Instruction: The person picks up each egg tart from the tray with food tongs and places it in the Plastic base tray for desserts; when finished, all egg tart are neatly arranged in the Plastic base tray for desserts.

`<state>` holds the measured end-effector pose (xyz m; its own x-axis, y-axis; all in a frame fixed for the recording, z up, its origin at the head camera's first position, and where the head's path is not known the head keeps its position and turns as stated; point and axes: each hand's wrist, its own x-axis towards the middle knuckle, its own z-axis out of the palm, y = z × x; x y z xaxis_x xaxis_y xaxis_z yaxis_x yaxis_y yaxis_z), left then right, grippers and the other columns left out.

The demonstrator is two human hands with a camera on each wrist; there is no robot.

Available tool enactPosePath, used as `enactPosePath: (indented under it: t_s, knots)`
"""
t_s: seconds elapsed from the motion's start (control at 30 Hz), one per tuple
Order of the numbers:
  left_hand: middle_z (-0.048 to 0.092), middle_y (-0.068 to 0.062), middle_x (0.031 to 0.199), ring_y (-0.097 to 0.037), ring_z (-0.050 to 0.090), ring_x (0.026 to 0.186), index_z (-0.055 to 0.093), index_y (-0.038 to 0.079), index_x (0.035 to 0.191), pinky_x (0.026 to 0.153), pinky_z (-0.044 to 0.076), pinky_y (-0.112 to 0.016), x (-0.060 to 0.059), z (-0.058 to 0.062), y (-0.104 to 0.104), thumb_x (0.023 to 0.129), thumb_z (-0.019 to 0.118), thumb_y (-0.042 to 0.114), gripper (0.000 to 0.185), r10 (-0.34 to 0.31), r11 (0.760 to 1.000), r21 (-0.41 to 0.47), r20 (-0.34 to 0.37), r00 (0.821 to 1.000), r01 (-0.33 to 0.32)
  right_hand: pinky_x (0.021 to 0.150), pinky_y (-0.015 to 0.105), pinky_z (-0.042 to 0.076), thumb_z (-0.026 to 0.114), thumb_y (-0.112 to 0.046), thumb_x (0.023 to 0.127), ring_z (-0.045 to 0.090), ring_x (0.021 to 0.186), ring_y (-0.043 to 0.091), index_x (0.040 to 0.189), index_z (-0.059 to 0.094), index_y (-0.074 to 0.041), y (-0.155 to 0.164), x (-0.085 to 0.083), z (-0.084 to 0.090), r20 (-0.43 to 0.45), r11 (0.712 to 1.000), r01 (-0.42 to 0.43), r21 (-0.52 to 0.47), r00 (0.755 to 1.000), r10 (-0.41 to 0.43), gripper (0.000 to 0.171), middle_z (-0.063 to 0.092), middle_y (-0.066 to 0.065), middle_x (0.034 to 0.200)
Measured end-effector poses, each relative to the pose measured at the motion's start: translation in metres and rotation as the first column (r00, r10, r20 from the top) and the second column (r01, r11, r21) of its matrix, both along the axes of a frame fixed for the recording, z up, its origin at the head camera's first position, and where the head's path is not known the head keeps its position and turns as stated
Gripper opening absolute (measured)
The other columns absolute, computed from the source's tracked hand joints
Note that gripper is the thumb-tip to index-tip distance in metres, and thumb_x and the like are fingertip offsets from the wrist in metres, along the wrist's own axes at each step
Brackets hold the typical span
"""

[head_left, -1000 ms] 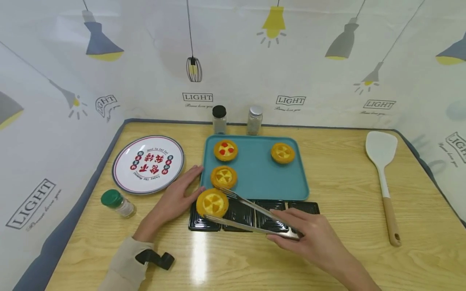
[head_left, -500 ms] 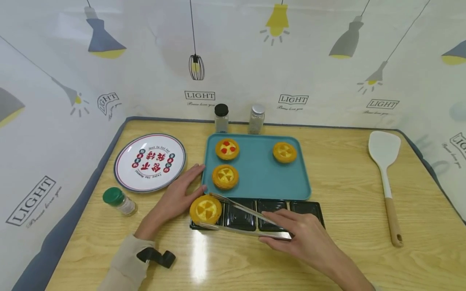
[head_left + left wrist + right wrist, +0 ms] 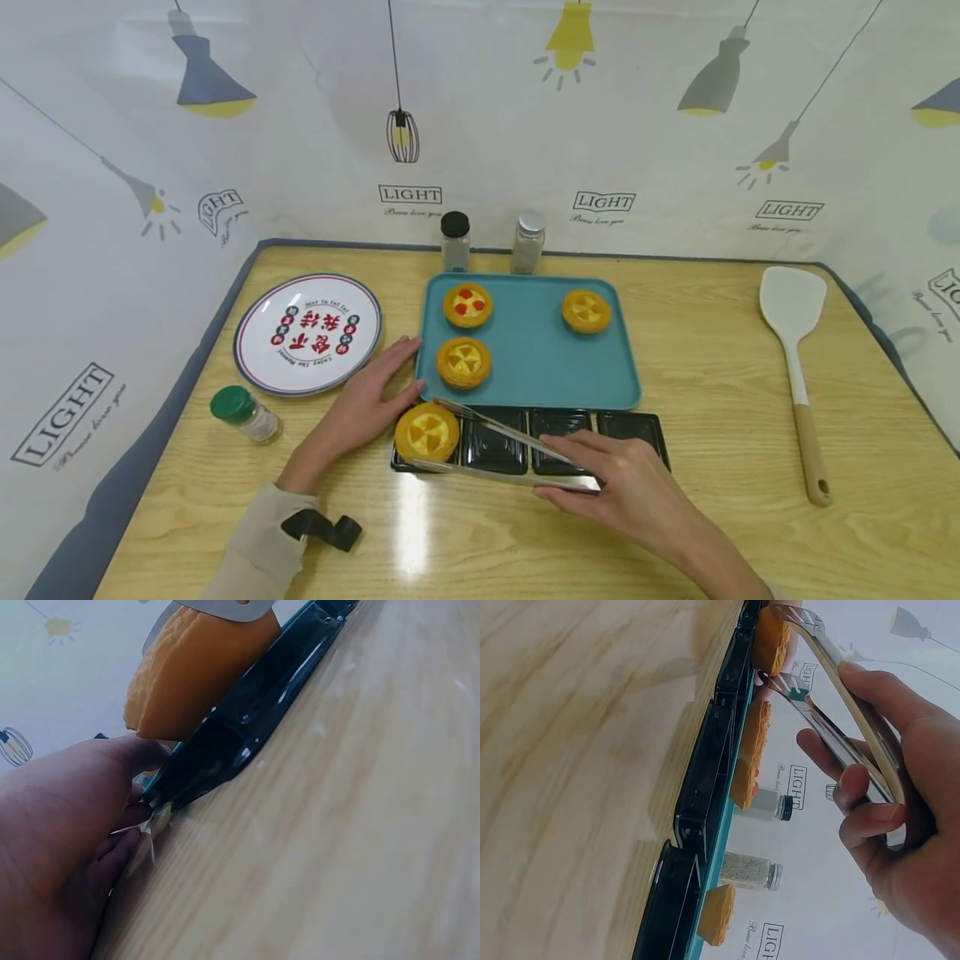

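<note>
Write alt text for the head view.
A right hand holds silver metal tongs around a round golden tart over the leftmost of four glossy black square compartments. The left hand lies at the left edge of a teal rectangular tray bearing three more tarts.

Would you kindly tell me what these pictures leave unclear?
Head view: floor of the leftmost black compartment, covered by a tart.
Head view: part of the rightmost compartment, hidden by the right hand.
Left wrist view: most of the tongs, cut by the top edge.
Head view: writing on the green-capped jar, too small.
</note>
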<state>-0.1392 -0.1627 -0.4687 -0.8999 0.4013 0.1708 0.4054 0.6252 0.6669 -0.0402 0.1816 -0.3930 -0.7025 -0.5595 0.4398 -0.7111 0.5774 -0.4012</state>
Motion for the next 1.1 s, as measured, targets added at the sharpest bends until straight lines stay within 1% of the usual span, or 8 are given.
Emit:
enactPosePath:
  t_s: [0.17, 0.3, 0.4, 0.53, 0.7, 0.8, 0.93, 1.1]
  knots:
    - [0.031, -0.006, 0.157, -0.024, 0.025, 0.144, 0.034, 0.018, 0.154, 0.116, 0.022, -0.050, 0.000, 0.000, 0.000, 0.099, 0.056, 0.042, 0.064, 0.000, 1.000, -0.004, -0.001, 1.000, 0.000, 0.052, 0.016, 0.049, 0.082, -0.037, 0.080, 0.060, 0.060, 0.000, 0.113, 0.074, -0.014, 0.000, 0.000, 0.001, -0.021, 1.000, -0.003, 0.001, 1.000, 0.003, 0.041, 0.071, -0.003, 0.093]
    - [0.031, -0.007, 0.157, -0.025, 0.025, 0.144, 0.035, 0.017, 0.153, 0.116, 0.022, -0.050, 0.001, 0.001, 0.000, 0.099, 0.057, 0.041, 0.064, -0.002, 1.000, 0.001, -0.001, 1.000, 0.002, 0.049, 0.011, 0.044, 0.082, -0.039, 0.078, 0.051, 0.056, -0.009, 0.115, 0.073, -0.014, 0.001, 0.001, 0.003, -0.012, 1.000, 0.003, -0.009, 1.000, -0.004, 0.045, 0.070, -0.004, 0.095]
    - [0.031, -0.006, 0.157, -0.024, 0.025, 0.144, 0.035, 0.016, 0.153, 0.116, 0.022, -0.049, 0.001, 0.001, 0.000, 0.099, 0.057, 0.041, 0.063, -0.003, 1.000, 0.004, 0.002, 1.000, 0.003, 0.047, 0.007, 0.038, 0.083, -0.039, 0.078, 0.040, 0.054, -0.013, 0.117, 0.072, -0.015, 0.002, 0.002, 0.007, 0.017, 1.000, 0.010, -0.026, 1.000, -0.010, 0.048, 0.068, -0.008, 0.095]
    - [0.031, -0.006, 0.157, -0.024, 0.025, 0.144, 0.035, 0.016, 0.153, 0.116, 0.022, -0.049, 0.001, 0.002, 0.001, 0.099, 0.057, 0.041, 0.063, -0.004, 1.000, 0.005, 0.003, 1.000, 0.004, 0.047, 0.007, 0.036, 0.083, -0.037, 0.078, 0.037, 0.052, -0.011, 0.119, 0.071, -0.015, 0.006, 0.002, 0.012, 0.056, 0.999, 0.024, -0.049, 0.998, -0.021, 0.048, 0.064, -0.012, 0.091]
    - [0.032, -0.007, 0.157, -0.025, 0.025, 0.144, 0.035, 0.015, 0.153, 0.116, 0.022, -0.049, 0.001, 0.001, 0.001, 0.099, 0.057, 0.040, 0.063, -0.007, 1.000, 0.015, 0.005, 1.000, 0.007, 0.045, 0.008, 0.036, 0.085, -0.032, 0.076, 0.037, 0.050, -0.008, 0.121, 0.070, -0.016, 0.015, 0.001, 0.020, 0.087, 0.992, 0.096, -0.078, 0.992, -0.089, 0.050, 0.062, -0.014, 0.089]
    - [0.032, -0.008, 0.156, -0.027, 0.025, 0.144, 0.035, 0.014, 0.153, 0.116, 0.022, -0.051, 0.000, 0.001, 0.001, 0.099, 0.057, 0.040, 0.063, -0.009, 1.000, 0.014, 0.002, 1.000, 0.009, 0.042, 0.009, 0.034, 0.088, -0.029, 0.073, 0.038, 0.049, -0.005, 0.122, 0.070, -0.016, 0.024, -0.002, 0.024, 0.079, 0.979, 0.177, -0.102, 0.982, -0.170, 0.053, 0.064, -0.013, 0.090]
    - [0.032, -0.009, 0.156, -0.027, 0.025, 0.144, 0.035, 0.014, 0.153, 0.116, 0.022, -0.050, 0.000, 0.001, 0.001, 0.099, 0.057, 0.040, 0.064, -0.008, 1.000, 0.009, 0.000, 1.000, 0.008, 0.039, 0.012, 0.029, 0.091, -0.025, 0.069, 0.035, 0.047, 0.000, 0.121, 0.071, -0.014, 0.041, -0.010, 0.029, 0.000, 0.937, 0.322, -0.132, 0.946, -0.325, 0.057, 0.061, -0.011, 0.080]
    - [0.032, -0.007, 0.157, -0.025, 0.025, 0.144, 0.035, 0.016, 0.153, 0.116, 0.022, -0.048, 0.000, 0.002, 0.001, 0.099, 0.057, 0.040, 0.063, -0.001, 1.000, 0.006, 0.001, 1.000, 0.001, 0.037, 0.016, 0.026, 0.090, -0.026, 0.070, 0.035, 0.043, 0.004, 0.116, 0.073, -0.008, 0.063, -0.024, 0.028, -0.075, 0.851, 0.508, -0.136, 0.851, -0.520, 0.052, 0.065, -0.001, 0.077]
